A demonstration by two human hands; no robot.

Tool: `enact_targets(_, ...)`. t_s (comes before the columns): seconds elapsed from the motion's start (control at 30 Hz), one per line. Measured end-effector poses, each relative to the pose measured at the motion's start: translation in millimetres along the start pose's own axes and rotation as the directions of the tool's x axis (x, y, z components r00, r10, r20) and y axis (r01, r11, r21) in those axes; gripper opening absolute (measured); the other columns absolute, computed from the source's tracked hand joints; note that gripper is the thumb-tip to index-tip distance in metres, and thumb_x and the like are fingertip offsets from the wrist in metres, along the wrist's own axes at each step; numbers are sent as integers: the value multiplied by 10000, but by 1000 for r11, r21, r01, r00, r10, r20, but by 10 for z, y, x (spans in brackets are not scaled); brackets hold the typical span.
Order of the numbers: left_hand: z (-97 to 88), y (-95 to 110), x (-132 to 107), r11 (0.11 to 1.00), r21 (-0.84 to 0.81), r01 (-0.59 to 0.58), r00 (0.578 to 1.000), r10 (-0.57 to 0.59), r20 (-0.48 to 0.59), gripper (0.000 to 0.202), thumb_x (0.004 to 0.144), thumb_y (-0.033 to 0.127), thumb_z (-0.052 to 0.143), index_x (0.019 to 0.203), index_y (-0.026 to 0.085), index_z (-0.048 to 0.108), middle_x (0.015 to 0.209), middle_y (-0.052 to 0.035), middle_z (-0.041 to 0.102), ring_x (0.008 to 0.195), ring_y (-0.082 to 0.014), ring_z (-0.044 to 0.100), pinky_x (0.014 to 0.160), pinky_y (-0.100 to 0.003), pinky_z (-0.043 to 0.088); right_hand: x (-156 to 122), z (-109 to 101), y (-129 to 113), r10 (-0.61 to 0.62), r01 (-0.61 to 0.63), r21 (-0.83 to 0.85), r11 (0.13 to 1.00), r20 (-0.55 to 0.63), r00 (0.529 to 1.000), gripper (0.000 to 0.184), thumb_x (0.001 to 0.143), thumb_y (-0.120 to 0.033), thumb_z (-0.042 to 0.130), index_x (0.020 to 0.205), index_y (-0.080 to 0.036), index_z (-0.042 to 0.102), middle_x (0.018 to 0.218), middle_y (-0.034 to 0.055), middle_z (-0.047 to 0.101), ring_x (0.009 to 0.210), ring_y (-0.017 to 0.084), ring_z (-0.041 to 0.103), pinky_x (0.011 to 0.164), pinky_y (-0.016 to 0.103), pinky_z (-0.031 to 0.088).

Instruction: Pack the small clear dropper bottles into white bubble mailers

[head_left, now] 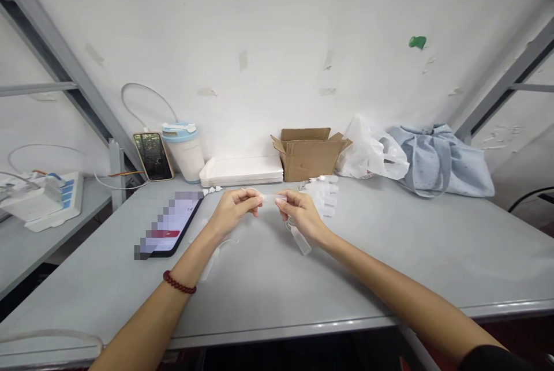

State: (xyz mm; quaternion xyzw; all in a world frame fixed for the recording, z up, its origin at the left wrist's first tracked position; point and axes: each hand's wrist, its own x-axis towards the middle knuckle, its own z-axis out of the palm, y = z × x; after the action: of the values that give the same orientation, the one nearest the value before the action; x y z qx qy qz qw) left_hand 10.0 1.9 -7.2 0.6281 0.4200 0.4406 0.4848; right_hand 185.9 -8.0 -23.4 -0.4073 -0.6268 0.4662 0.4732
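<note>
Between my two hands is a small, clear-whitish plastic tube (272, 198), held level above the grey table. My left hand (236, 208) pinches its left end with thumb and forefinger. At the other end, my right hand (300, 212) grips it the same way. Below my right hand lies a flat translucent tag with a string (301, 241). Several similar translucent pieces (326, 198) are gathered just behind that hand. Another translucent piece with a thin cord (212, 264) rests beside my left forearm. The exact kind of these pieces is hard to make out.
A large phone (173, 232) lies left of my hands. Along the wall stand a propped phone (152, 156), a lidded cup (184, 152), a white stack (242, 171), an open cardboard box (311, 157), a plastic bag (370, 149) and a blue cloth bag (463, 160). A power strip (56, 201) sits far left.
</note>
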Motion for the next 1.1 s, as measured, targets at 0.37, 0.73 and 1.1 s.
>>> enact_targets(0.37, 20, -10, -14, 974, 186, -127, 992, 127, 14, 175, 733, 351, 606, 757, 181, 639, 727, -9, 617, 629, -144, 558, 661, -271, 440, 39, -66, 40, 283, -383, 491, 782, 267, 921, 354, 676, -412, 701, 589, -154, 475, 547, -70, 388, 415, 34, 274, 453, 228, 320)
enact_targets(0.73, -12, 12, 9, 944, 314, -100, 994, 84, 65, 255, 790, 407, 525, 721, 181, 621, 700, -17, 601, 628, -148, 538, 617, -258, 435, 23, -17, 7, -36, 38, -96, 995, 26, 999, 273, 804, -432, 518, 752, -169, 571, 555, -39, 463, 478, 98, 432, 474, 235, 340)
enact_targets(1.1, -34, 27, -34, 895, 429, -122, 988, 67, 143, 310, 793, 424, 521, 672, 161, 634, 575, 5, 550, 541, -125, 472, 528, -238, 363, 37, -27, 19, 290, -331, 223, 917, 198, 936, 419, 732, -473, 596, 562, -201, 326, 502, -94, 237, 416, 38, 156, 414, 213, 110)
